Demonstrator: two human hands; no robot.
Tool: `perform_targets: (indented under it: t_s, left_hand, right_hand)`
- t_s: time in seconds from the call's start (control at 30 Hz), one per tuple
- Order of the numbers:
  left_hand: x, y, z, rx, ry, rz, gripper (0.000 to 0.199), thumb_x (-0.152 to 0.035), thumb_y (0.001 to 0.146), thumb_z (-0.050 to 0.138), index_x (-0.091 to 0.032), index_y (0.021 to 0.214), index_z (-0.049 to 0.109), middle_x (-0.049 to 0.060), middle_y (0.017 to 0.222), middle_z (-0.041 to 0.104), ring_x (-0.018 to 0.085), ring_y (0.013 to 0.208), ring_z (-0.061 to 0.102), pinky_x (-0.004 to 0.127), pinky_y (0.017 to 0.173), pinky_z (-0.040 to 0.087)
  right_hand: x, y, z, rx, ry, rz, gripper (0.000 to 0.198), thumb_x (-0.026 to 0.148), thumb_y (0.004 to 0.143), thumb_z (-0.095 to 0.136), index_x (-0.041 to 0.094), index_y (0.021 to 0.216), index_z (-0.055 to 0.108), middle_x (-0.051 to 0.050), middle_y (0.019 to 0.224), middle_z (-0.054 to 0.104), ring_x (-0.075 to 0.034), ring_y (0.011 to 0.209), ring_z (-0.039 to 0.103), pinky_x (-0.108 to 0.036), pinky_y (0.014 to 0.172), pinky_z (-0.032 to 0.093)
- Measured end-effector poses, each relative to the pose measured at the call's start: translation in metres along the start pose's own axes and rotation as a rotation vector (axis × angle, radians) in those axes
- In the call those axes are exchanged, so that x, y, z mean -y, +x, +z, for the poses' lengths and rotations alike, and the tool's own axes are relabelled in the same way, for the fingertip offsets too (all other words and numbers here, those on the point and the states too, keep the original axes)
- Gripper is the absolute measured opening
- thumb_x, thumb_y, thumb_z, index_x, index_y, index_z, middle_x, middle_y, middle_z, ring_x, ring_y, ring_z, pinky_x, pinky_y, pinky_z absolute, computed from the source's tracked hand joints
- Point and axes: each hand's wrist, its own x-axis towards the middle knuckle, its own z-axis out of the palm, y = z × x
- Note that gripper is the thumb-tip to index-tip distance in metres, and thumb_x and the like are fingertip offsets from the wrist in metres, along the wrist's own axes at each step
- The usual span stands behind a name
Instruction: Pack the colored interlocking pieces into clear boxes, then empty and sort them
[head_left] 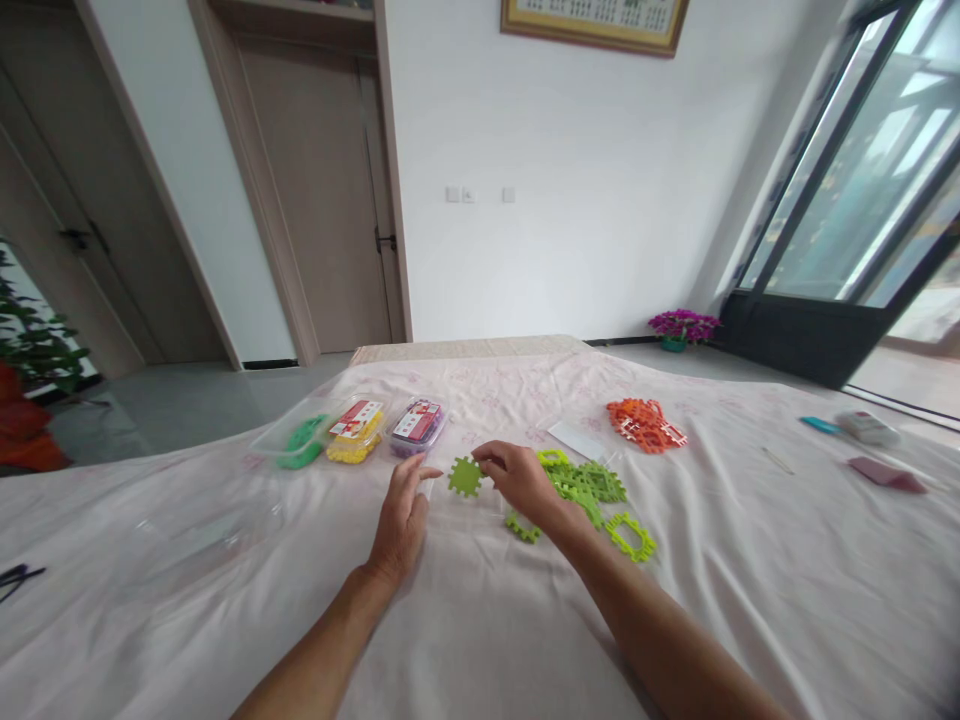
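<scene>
A flat, light-green toothed building piece [465,477] is pinched at its right edge by the fingers of my right hand [523,478]. My left hand [403,515] is just left of that piece, thumb and forefinger apart, with nothing in its grasp. Partly behind my right hand and wrist lies a pile of green pieces [589,485]. Close to my right forearm, a yellow-green ring-shaped piece [646,546] rests on the cloth, and another green toothed piece [523,529] lies below the hand.
Left of centre stand a clear tub of green pieces [302,442], a labelled box of yellow pieces [354,432] and one of purple pieces [417,427]. Orange-red pieces [645,424] are heaped at back right. A clear plastic container [202,535] lies left on the tablecloth [465,640].
</scene>
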Motion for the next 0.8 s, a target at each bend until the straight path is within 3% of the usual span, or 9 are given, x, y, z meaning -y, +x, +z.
perform_targets:
  t_s: [0.17, 0.33, 0.53, 0.63, 0.8]
  left_hand:
    - [-0.011, 0.001, -0.006, 0.028, 0.121, 0.120, 0.037, -0.013, 0.088, 0.039, -0.021, 0.115, 0.064, 0.008, 0.131, 0.059, 0.023, 0.128, 0.049, 0.046, 0.110, 0.038]
    - [-0.028, 0.002, -0.009, 0.191, 0.277, 0.309, 0.025, -0.021, 0.093, 0.048, -0.026, 0.107, 0.068, 0.002, 0.116, 0.070, 0.024, 0.125, 0.053, 0.050, 0.112, 0.031]
    - [-0.038, 0.007, -0.006, 0.304, 0.360, 0.335, 0.021, -0.029, 0.096, 0.049, -0.026, 0.100, 0.070, 0.001, 0.099, 0.075, 0.021, 0.100, 0.064, 0.048, 0.106, 0.032]
    - [-0.044, 0.012, -0.009, 0.337, 0.413, 0.322, 0.026, -0.031, 0.097, 0.048, -0.024, 0.086, 0.071, 0.001, 0.085, 0.074, 0.019, 0.084, 0.065, 0.046, 0.100, 0.035]
    - [-0.048, 0.015, -0.012, 0.302, 0.509, 0.315, 0.037, -0.034, 0.098, 0.045, -0.022, 0.071, 0.068, 0.003, 0.071, 0.069, 0.019, 0.076, 0.062, 0.047, 0.100, 0.035]
  right_hand:
    - [0.002, 0.002, -0.002, -0.035, -0.048, -0.176, 0.031, 0.013, 0.089, 0.051, 0.020, 0.111, 0.071, -0.008, 0.114, 0.072, -0.019, 0.106, 0.066, -0.030, 0.094, 0.048]
    - [-0.003, 0.003, -0.046, -0.081, -0.296, 0.023, 0.029, 0.016, 0.088, 0.053, 0.020, 0.110, 0.070, -0.008, 0.108, 0.072, -0.019, 0.095, 0.067, -0.028, 0.084, 0.046]
    - [-0.010, -0.006, -0.083, 0.251, -0.549, 0.248, 0.018, 0.024, 0.079, 0.062, 0.023, 0.091, 0.075, -0.005, 0.092, 0.074, -0.022, 0.085, 0.067, -0.028, 0.068, 0.041]
    - [-0.010, -0.010, -0.080, 0.440, -0.558, 0.188, 0.021, 0.030, 0.072, 0.071, 0.024, 0.091, 0.076, -0.004, 0.094, 0.073, -0.023, 0.088, 0.066, -0.028, 0.070, 0.042]
    - [0.005, -0.018, -0.058, 0.629, -0.652, 0.053, 0.047, 0.049, 0.063, 0.081, 0.017, 0.097, 0.075, -0.013, 0.106, 0.067, -0.031, 0.100, 0.062, -0.034, 0.079, 0.045]
